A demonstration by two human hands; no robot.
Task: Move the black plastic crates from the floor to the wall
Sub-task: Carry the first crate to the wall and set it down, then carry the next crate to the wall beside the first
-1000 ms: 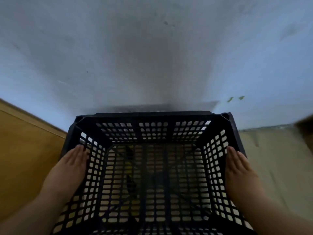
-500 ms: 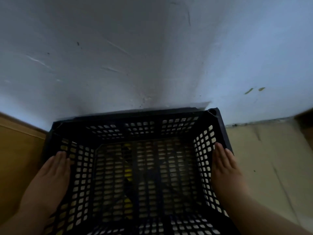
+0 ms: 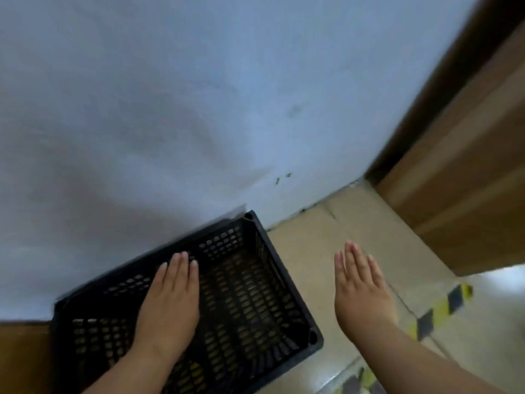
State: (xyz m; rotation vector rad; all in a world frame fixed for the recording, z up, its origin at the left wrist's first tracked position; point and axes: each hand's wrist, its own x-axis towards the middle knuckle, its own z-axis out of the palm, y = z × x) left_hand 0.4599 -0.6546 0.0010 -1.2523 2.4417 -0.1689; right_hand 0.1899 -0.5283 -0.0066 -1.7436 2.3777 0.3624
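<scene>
Judging the crate (image 3: 250, 294) at the floor's wall edge light, stiff and latticed, I'd lift by its side rims; left hand (image 3: 170, 300) and right hand (image 3: 360, 291) hover flat, holding nothing.

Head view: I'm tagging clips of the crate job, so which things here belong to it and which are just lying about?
Part of the job:
black plastic crate, set against the wall
left hand, open over the crate
right hand, open, clear of it

Just there:
cardboard boxes
yellow and black floor tape
</scene>
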